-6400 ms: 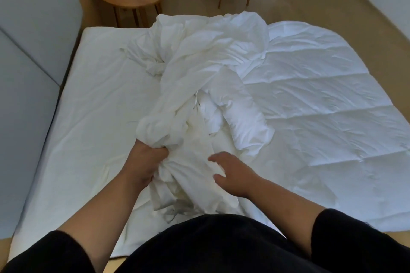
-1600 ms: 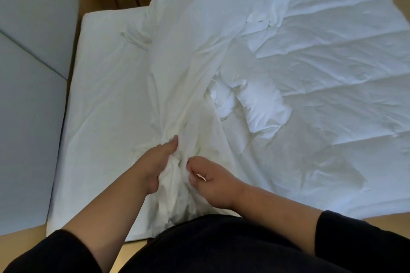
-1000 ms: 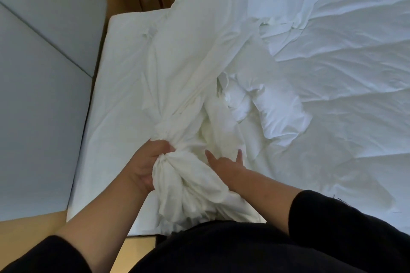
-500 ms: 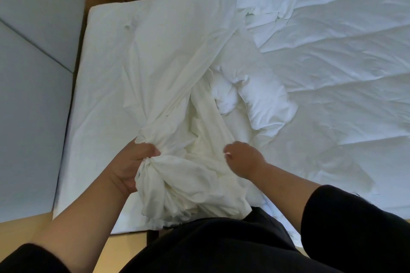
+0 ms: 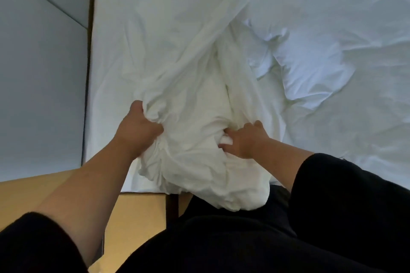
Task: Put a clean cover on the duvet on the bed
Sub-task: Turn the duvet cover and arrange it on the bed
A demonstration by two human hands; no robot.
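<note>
At the far left of the frame a grey padded panel stood against the edge of the bed, whose white sheet filled the upper left and centre; a strip of tan floor showed below the mattress corner. Left of centre, the left hand was closed in a fist around a gathered fold of the clean cover, thumb on top and fingers buried in the cloth. The cover lay bunched at the near edge of the bed, its lower mass hanging over the mattress against the person's dark clothing, while one long band ran diagonally toward the upper centre of the frame. Right of centre, the right hand had its fingers curled into the same bunch, pinching a ridge of fabric. Further right, the quilted duvet lay spread and rumpled across the bed, one puffed corner just beside the cover. The cover appeared thin, light and limp, likely to collapse and slide through a loose grasp; its hems and corners, judged firmer than the middle, would offer the best hold. The duvet looked bulkier but soft and compressible, best taken by a corner.
</note>
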